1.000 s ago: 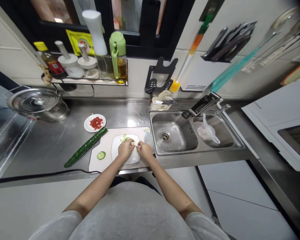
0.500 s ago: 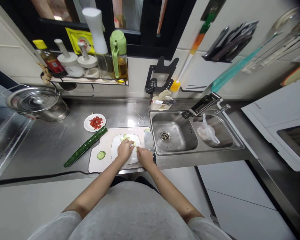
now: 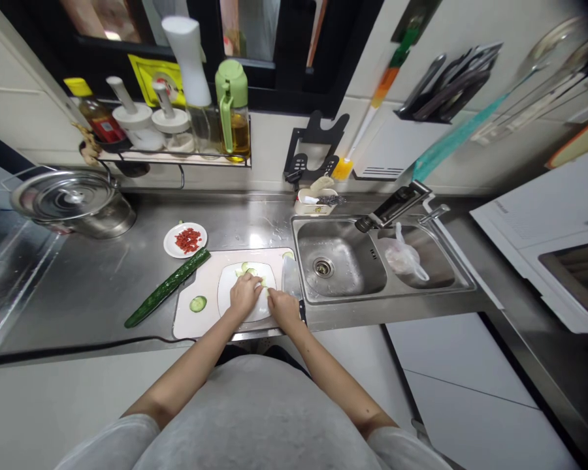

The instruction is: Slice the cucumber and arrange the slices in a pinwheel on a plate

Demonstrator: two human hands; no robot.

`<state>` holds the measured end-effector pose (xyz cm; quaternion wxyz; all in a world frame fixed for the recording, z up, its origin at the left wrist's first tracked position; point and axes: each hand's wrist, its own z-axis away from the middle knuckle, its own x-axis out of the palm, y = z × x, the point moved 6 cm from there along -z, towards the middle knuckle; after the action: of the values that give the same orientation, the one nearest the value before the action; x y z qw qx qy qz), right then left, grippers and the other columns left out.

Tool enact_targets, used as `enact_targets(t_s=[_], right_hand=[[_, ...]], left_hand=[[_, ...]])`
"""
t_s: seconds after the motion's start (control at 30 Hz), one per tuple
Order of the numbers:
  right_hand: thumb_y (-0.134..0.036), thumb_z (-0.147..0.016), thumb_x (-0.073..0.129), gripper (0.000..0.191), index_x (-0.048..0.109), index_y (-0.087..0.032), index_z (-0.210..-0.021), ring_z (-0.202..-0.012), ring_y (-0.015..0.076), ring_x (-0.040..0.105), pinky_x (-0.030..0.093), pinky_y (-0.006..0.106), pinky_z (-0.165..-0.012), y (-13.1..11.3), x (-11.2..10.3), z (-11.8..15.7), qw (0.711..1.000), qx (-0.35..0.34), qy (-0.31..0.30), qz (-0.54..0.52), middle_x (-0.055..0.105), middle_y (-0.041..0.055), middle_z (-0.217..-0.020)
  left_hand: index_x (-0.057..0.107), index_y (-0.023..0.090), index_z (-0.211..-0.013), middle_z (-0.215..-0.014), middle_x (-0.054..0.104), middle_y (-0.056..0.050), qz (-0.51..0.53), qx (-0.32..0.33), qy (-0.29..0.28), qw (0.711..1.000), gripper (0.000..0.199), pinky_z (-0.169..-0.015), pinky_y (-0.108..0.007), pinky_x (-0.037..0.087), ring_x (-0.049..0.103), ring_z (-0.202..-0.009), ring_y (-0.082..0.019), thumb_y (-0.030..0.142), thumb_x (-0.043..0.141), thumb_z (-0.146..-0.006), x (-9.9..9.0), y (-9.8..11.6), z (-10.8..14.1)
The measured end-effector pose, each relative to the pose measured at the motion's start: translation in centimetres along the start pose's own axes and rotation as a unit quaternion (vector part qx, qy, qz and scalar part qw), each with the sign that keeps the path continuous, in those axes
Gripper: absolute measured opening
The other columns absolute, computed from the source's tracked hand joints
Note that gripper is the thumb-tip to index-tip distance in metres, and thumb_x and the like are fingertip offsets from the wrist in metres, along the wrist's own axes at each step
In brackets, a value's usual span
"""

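Both my hands are over a white square plate (image 3: 228, 305) on a pale cutting board (image 3: 186, 324). Thin cucumber slices (image 3: 247, 267) rest toward the plate's far side. The fingers of my left hand (image 3: 245, 292) are closed, tips down at the plate. Beside it, my right hand (image 3: 284, 309) is pinched closed. A pale green cucumber slice (image 3: 265, 289) shows in small part between the fingertips of both hands; the fingers hide the rest. A knife (image 3: 291, 275) lies at the board's right edge, next to my right hand. More slices (image 3: 198, 303) sit on the board's left.
A whole-looking cucumber (image 3: 164, 292) lies left of the board, below a small plate (image 3: 168, 249) of red pieces. To the right is a double sink (image 3: 340, 261) with a faucet (image 3: 394, 205) and a tied plastic bag (image 3: 404, 258). A lidded steel pot (image 3: 105, 219) stands at left.
My hands stay at nearly the same spot over the plate, with the fingers barely shifted. The view has turned very slightly.
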<state>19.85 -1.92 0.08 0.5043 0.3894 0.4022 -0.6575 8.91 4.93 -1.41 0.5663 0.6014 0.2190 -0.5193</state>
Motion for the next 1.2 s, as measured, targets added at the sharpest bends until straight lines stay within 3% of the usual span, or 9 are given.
enact_targets(t_s=[0.73, 0.87, 1.0, 1.2], right_hand=[[-0.028, -0.099, 0.035, 0.03, 0.059, -0.024, -0.118, -0.092, 0.0192, 0.066, 0.042, 0.026, -0.073, -0.2, 0.3, 0.3, 1.0, 0.011, 0.001, -0.016, 0.071, 0.0076, -0.105], [-0.032, -0.097, 0.038, 0.033, 0.06, -0.025, -0.121, -0.091, 0.0187, 0.066, 0.042, 0.025, -0.074, 0.4, -0.2, 0.3, 0.997, 0.016, 0.03, -0.063, 0.072, 0.0067, -0.104], [-0.036, -0.096, 0.039, 0.038, 0.063, -0.023, -0.122, -0.085, 0.0177, 0.065, 0.041, 0.024, -0.072, 3.6, -2.6, 0.5, 0.98, 0.067, 0.115, -0.151, 0.073, 0.0058, -0.095], [-0.039, -0.093, 0.036, 0.044, 0.066, -0.018, -0.118, -0.072, 0.0189, 0.062, 0.039, 0.025, -0.066, 9.4, -5.8, 1.5, 0.951, 0.125, 0.197, -0.204, 0.07, 0.0062, -0.079]], left_hand=[[0.069, 0.028, -0.11, -0.105, 0.063, -0.006, 0.017, 0.003, 0.004, 1.0, 0.026, -0.078, -0.032, 0.048, 0.057, -0.103, -0.023, 0.034, 0.053, -0.089, 0.1, -0.1, 0.2], [0.07, 0.027, -0.108, -0.102, 0.065, -0.005, 0.05, 0.0, 0.027, 0.998, 0.026, -0.078, -0.031, 0.047, 0.058, -0.101, -0.023, 0.032, 0.056, -0.087, -0.7, -0.3, 0.2], [0.07, 0.025, -0.107, -0.095, 0.066, -0.004, 0.127, -0.034, 0.098, 0.986, 0.027, -0.078, -0.029, 0.046, 0.06, -0.09, -0.019, 0.035, 0.056, -0.085, -3.6, -2.3, 0.5], [0.071, 0.022, -0.102, -0.087, 0.066, -0.003, 0.176, -0.131, 0.179, 0.959, 0.033, -0.072, -0.027, 0.045, 0.058, -0.074, -0.016, 0.042, 0.054, -0.082, -7.6, -9.1, 3.8]])
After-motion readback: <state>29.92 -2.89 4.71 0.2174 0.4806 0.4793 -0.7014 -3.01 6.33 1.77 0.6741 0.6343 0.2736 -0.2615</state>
